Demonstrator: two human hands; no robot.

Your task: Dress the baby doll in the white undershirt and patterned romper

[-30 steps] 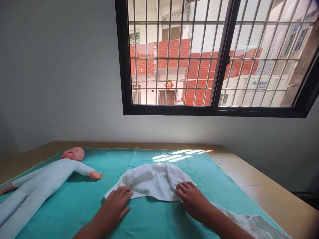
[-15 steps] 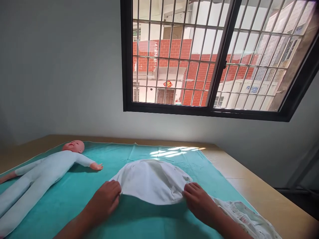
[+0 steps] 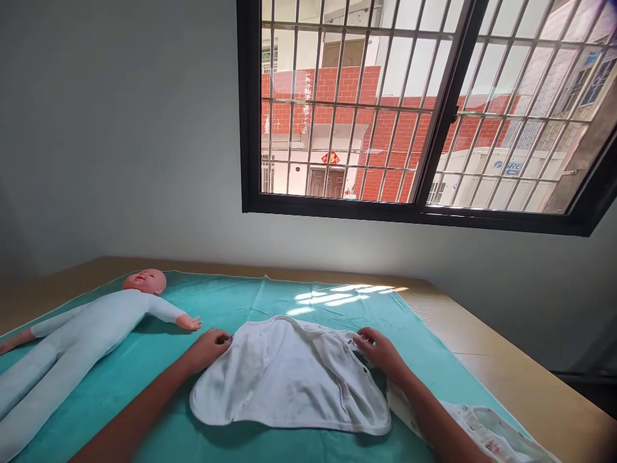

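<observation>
A white baby garment (image 3: 294, 376) with dark snap dots along its right edge is spread on the turquoise cloth, its rounded lower edge towards me. My left hand (image 3: 209, 349) is at the garment's upper left corner, thumb and fingers closed on the edge. At the upper right edge, my right hand (image 3: 378, 350) pinches the fabric near the snaps. Soft folds run down the garment's right half. Partly behind my right forearm lies a second, patterned white garment (image 3: 486, 424).
A baby doll (image 3: 103, 321) in a pale suit lies on its back at the left. The turquoise cloth (image 3: 216, 299) covers much of the wooden table (image 3: 506, 360). Beyond the table are a grey wall (image 3: 120, 128) and a barred window (image 3: 337, 215).
Both hands have moved from the garment's near corners to its far side corners. The garment now lies flatter, with its near edge closer to me. The view has shifted slightly.
</observation>
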